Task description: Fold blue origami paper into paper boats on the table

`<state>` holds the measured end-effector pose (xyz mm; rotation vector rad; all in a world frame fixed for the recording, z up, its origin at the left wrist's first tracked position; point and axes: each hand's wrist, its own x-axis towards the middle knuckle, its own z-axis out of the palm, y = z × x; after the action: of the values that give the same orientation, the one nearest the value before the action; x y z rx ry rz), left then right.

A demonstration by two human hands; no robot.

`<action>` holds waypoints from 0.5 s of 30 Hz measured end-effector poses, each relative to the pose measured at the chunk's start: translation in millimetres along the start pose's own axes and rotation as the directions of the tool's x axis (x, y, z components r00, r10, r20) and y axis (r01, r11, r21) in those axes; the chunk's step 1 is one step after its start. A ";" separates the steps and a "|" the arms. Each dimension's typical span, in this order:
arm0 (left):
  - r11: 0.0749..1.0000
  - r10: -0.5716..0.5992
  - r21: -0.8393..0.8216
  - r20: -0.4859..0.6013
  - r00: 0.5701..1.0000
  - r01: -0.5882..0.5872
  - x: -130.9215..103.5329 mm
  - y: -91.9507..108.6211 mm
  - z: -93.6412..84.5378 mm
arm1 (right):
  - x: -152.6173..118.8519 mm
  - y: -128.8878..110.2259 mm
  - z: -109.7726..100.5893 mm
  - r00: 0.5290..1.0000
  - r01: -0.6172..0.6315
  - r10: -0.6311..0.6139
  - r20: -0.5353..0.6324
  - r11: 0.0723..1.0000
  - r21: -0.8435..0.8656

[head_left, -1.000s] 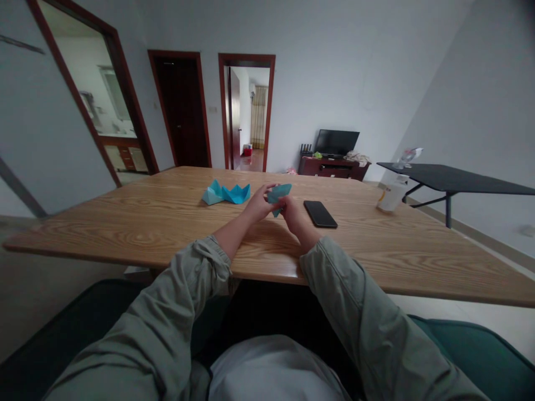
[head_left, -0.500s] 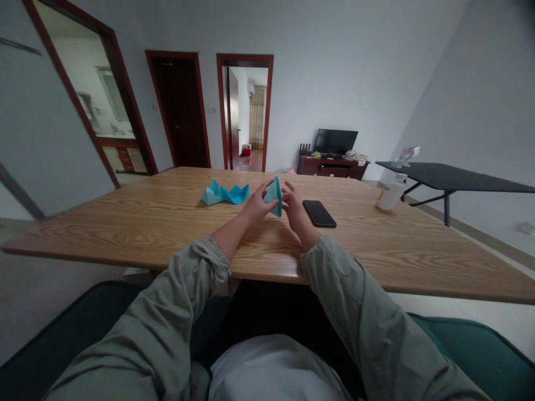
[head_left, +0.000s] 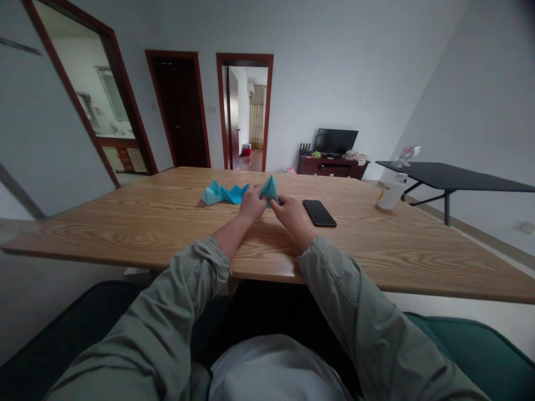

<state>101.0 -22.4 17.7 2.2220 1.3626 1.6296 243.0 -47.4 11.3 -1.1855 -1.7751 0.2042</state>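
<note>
Between my two hands is a light-blue folded paper piece (head_left: 270, 187), its pointed top showing above the fingers. My left hand (head_left: 252, 204) grips its left side, and my right hand (head_left: 288, 213) pinches its lower right part. The fingers hide the paper's lower edges. Just left of my left hand, two more folded paper pieces rest on the table: a pale blue one (head_left: 212, 192) and a brighter blue one (head_left: 234, 194), side by side and touching or nearly so.
A black phone (head_left: 319, 213) lies on the wooden table (head_left: 137, 236), right of my right hand. Farther right stands a white container (head_left: 391, 194). Beyond the table is a black folding table (head_left: 455, 174) with a clear plastic item (head_left: 407, 156) on it.
The paper piece has turned from a narrow upright side view to a wider pointed one. My right hand has moved from spread fingers beside it to a pinch on its lower part.
</note>
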 end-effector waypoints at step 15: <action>0.999 0.005 0.036 0.162 0.987 -0.010 -9.0 20.8 11.6 | 7.0 5.6 -1.2 0.954 -0.283 0.260 -0.147 0.944 -0.169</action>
<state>122.4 -36.2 16.7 2.3241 1.3535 1.4010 247.0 -39.4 13.0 -1.5488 -1.5447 0.1224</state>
